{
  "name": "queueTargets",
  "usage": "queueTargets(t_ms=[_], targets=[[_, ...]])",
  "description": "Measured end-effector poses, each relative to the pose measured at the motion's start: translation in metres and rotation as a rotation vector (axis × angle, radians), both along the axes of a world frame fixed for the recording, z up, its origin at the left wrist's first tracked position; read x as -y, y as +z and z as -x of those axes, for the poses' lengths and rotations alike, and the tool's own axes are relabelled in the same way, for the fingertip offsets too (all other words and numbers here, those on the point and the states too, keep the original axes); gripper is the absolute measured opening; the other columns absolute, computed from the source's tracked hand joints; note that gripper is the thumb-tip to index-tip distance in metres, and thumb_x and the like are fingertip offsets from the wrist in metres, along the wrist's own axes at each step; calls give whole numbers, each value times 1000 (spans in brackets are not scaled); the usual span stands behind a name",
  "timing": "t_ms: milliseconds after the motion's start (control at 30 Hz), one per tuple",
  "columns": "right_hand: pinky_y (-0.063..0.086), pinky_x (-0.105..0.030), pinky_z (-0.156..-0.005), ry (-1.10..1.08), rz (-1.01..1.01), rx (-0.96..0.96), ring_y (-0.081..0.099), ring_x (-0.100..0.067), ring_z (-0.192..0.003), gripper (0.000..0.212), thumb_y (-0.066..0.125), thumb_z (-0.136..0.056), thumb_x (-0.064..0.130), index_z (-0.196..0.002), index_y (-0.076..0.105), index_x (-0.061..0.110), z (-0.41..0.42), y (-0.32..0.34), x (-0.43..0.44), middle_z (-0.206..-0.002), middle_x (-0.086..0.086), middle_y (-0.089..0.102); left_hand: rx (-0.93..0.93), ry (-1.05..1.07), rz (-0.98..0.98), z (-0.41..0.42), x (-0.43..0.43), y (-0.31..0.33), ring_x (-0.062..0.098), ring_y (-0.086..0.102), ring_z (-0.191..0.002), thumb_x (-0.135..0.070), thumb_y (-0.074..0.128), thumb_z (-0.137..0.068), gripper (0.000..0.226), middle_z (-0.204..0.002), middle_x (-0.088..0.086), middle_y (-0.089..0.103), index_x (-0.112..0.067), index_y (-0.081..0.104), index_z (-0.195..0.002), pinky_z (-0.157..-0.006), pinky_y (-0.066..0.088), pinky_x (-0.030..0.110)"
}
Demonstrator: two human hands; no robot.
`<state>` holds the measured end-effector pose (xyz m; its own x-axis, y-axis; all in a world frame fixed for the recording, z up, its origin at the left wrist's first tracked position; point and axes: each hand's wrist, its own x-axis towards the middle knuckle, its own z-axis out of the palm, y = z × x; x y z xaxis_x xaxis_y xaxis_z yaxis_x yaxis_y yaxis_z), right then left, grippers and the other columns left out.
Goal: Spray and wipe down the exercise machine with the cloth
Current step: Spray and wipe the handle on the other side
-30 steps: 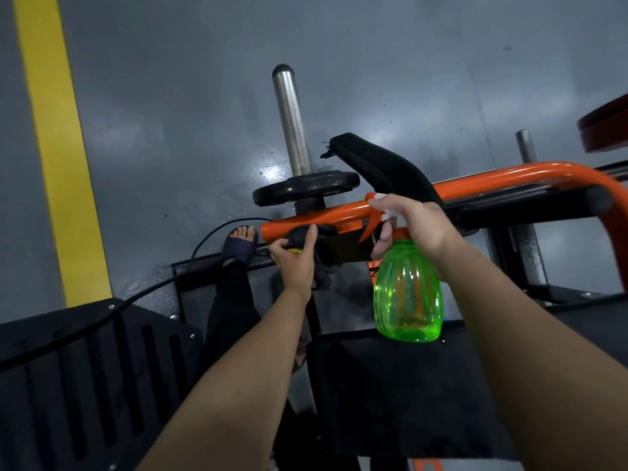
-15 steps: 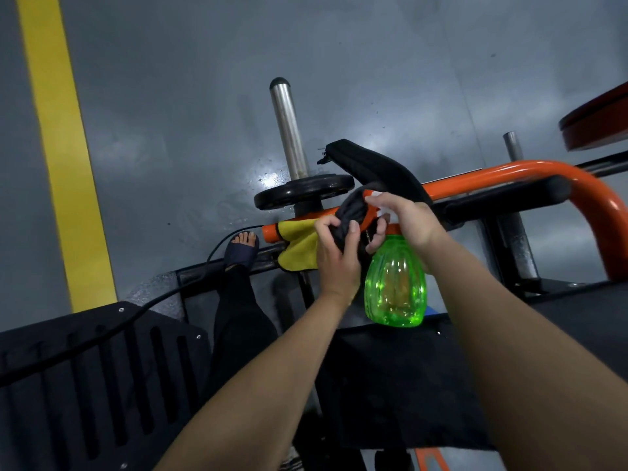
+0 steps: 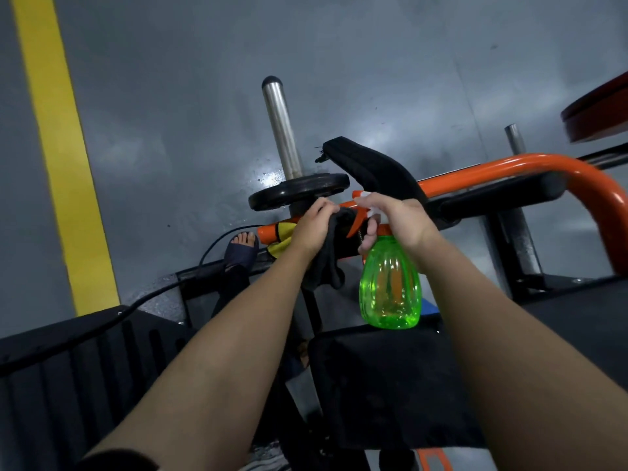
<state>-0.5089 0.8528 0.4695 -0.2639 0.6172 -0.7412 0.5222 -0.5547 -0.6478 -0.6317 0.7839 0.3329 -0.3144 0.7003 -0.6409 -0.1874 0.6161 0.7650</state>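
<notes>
Mostly hard to see where cloth meets metal. With the left hand (image 3: 314, 226), grips the cloth (image 3: 326, 263) against the left end of the orange bar (image 3: 475, 171), fingers curled tight over it. Covers the top of the cloth with the knuckles. Leaves only a yellow bit peeking out left of the hand and a dark tail hanging down below it. Cannot tell how far the cloth wraps round the bar.

With the right hand (image 3: 401, 219), holds the green spray bottle (image 3: 390, 287) by its neck, just right of the cloth. Curls the fingers under the orange trigger and stretches one finger along the white top. Hides most of the spray head that way. Hangs the bottle low over the near black seat pad (image 3: 390, 385); cannot tell if it touches.

Reaches both bare arms from the near edge toward the far side, cut off at the bottom.

Just behind the hands: a black weight plate (image 3: 299, 192) on a shiny steel post (image 3: 282, 130), and a black pad (image 3: 367, 168) sticking up.

Far right: a red round thing (image 3: 598, 110), cut off by the edge, too little to name.

Down on the grey floor, left of the bar: a foot (image 3: 243, 248) in a dark sandal, leg partly hidden by the left arm.

Far left: a yellow line (image 3: 61, 147).
</notes>
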Motion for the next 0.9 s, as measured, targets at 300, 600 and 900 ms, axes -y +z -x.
queueTargets(t_ms=[300,600,900], targets=[[54,-42,-76,-283,-155,-162,61,-30,-60,42,71,-92,35,-66,58,4,-35,18,45,-54,-17,51,-264,217,-343,-60,22,90,-22,56,-103,-33,51,-107,43,-122,-16,61,-25,43,-148,-89,41,5],[44,-42,-71,-633,-312,-94,49,-24,-58,24,74,-87,38,-82,74,15,-115,48,43,-52,-5,49,-1149,-618,-218,-103,-43,108,40,64,-104,-53,34,-107,57,-117,20,66,-26,34,-157,-80,51,47],[50,-21,-62,-614,-319,-61,57,-14,-58,32,68,-93,45,-94,71,13,-119,27,26,-65,-13,57,-977,-655,-77,-87,-81,104,42,66,-97,-49,30,-105,40,-101,20,71,-17,51,-115,-78,46,46]])
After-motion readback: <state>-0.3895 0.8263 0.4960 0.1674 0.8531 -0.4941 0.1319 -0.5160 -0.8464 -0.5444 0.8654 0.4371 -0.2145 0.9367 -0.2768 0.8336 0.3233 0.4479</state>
